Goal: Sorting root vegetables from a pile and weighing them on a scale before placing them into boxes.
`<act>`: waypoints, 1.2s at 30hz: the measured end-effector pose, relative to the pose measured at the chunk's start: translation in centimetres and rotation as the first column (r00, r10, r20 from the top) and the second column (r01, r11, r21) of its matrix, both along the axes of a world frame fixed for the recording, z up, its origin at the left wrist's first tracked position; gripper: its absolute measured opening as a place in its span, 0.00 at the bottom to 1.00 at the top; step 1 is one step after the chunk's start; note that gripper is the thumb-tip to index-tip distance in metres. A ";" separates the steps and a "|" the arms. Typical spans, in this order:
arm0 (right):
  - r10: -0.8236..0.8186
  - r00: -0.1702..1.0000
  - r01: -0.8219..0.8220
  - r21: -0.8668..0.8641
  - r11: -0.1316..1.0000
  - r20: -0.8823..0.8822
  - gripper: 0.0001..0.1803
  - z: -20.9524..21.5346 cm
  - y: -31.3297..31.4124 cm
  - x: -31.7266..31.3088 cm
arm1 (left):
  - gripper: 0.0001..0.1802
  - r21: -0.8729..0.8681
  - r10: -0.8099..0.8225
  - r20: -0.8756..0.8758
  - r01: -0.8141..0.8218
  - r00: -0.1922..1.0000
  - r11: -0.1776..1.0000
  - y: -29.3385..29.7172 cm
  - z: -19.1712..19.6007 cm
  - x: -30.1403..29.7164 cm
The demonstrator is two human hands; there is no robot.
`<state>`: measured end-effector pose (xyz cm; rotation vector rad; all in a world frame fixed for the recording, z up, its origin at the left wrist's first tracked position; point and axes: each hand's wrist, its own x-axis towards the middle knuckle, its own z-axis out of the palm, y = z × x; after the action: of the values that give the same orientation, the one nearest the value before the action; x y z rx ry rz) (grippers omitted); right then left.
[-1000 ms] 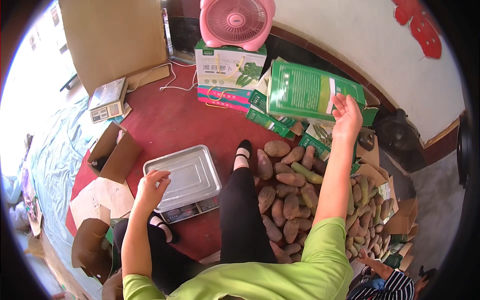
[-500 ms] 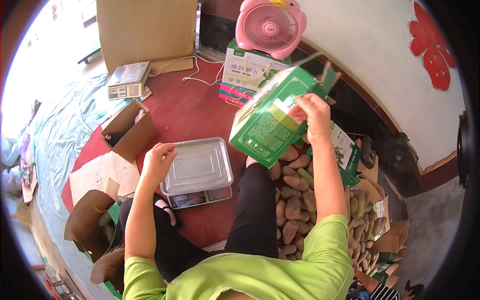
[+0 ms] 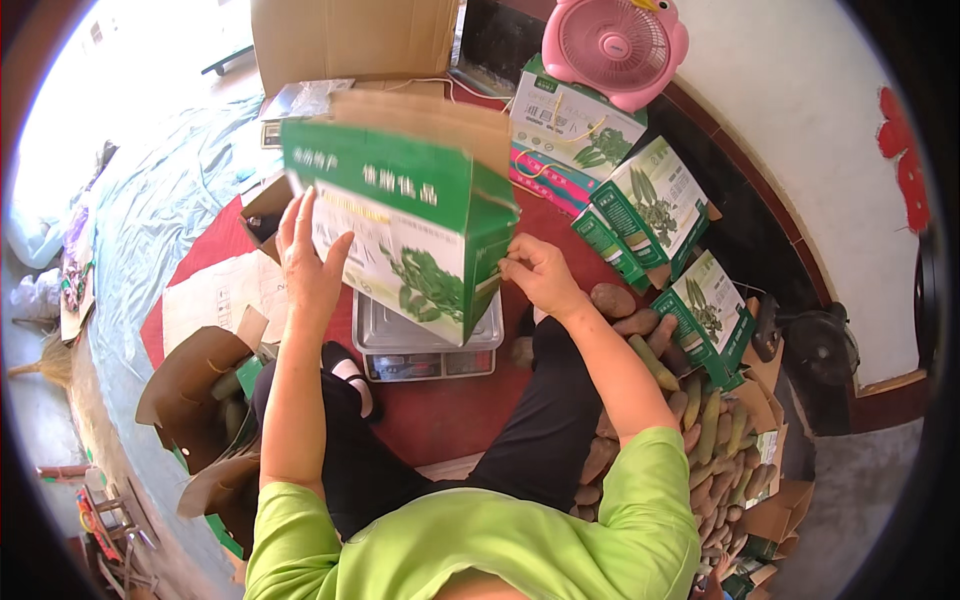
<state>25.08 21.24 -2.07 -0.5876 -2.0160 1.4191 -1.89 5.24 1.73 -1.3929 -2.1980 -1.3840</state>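
A green and white cardboard box [image 3: 390,235] with leafy vegetable pictures is tilted in the air before me, its brown top flaps raised and blurred. Against its left end lies my left hand [image 3: 312,255], fingers stretched and thumb spread over the white front. My right hand [image 3: 540,275] pinches the lower edge of the box's right side. Below the box, a clear plastic tray [image 3: 375,333] rests on a weighing scale [image 3: 430,364], partly hidden by the box.
Soil-covered root vegetables [image 3: 710,440] lie heaped to my right, beside more green and white boxes [image 3: 708,310]. A pink fan [image 3: 615,45] stands on a carton [image 3: 570,115] at the back. Open cartons [image 3: 190,390] are at my left, near a blue sheet [image 3: 130,250].
The box has swung from the right to the centre, and its brown flaps now show. My left hand has come up against it from beside the tray. The view has shifted left.
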 end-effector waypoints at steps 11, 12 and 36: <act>-0.095 0.801 0.316 -0.283 0.906 0.591 0.16 -10.1 2.5 4.3 | 0.16 -0.503 -0.332 -0.260 0.167 0.907 0.848 -0.9 1.0 2.5; -0.112 0.830 0.317 -0.298 0.900 0.546 0.17 -9.5 1.9 4.1 | 0.16 -0.515 -0.347 -0.255 0.177 0.903 0.839 -1.1 0.7 2.7; -0.453 0.831 0.544 -0.301 0.783 0.323 0.14 -4.3 2.2 9.0 | 0.22 -0.622 -0.401 -0.071 0.273 0.913 0.733 -2.1 0.5 3.6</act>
<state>34.03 23.39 -6.42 -1.4130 -1.5571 1.4474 1.75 3.10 2.25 -2.1318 -2.4315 -0.5523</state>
